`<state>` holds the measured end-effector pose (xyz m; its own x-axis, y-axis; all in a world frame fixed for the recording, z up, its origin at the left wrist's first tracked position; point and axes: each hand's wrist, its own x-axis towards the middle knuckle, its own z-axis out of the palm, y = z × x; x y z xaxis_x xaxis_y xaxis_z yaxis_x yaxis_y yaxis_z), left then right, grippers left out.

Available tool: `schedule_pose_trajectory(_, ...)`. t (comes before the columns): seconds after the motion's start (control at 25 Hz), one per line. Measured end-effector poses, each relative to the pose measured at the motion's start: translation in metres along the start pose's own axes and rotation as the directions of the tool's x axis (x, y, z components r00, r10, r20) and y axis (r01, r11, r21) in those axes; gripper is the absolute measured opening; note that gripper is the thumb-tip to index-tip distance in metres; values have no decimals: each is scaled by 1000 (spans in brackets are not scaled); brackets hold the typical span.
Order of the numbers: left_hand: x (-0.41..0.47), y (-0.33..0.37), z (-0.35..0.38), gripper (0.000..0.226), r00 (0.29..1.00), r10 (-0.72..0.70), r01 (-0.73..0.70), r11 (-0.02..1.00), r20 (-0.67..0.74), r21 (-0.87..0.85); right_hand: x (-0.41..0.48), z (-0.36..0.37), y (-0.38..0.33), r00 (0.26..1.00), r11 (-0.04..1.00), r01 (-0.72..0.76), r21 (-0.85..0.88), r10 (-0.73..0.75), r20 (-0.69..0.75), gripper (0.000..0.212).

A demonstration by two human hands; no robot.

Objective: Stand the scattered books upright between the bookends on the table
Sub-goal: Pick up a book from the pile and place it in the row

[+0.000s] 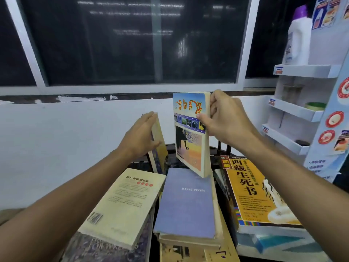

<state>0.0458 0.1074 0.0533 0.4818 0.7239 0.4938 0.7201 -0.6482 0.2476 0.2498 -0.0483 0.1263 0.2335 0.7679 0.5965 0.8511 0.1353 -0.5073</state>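
Dark window (132, 40) behind | right hand (226, 121): sunset book (188, 144) upright between thumb and curled fingers | left hand (139, 138): straight fingers flat against leaning book (163, 154)

Two bare forearms up to the frame's edge, with bare left hand (140, 138) and right hand (224, 121).

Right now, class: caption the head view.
Right hand grips the sunset-cover book; left hand steadies a leaning book.
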Motion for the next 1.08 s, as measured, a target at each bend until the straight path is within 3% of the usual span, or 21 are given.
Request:
schedule_pose_trajectory(0.2,9,-22,-2,100,998,-30,27,998,52,51,18,46,-7,1000,998,-3,-62,2,-13,31)
schedule_pose_trajectory(0.4,17,-32,5,97,995,-33,35,999,93,-26,30,83,-7,1000,999,28,-44,-28,-1,23)
schedule_pose_trajectory(0.56,21,-40,11,58,998,19,-13,995,56,-103,34,113,0,998,998,64,-19,-64,-13,25)
schedule_pose_trajectory(0.64,21,-41,11,52,999,35,-31,991,28,-129,34,126,3,996,996,84,-2,-84,-15,23)
schedule_pose_trajectory(1.08,20,-42,18,74,998,57,-58,984,-13,-167,32,176,25,994,995,99,30,-101,42,22)
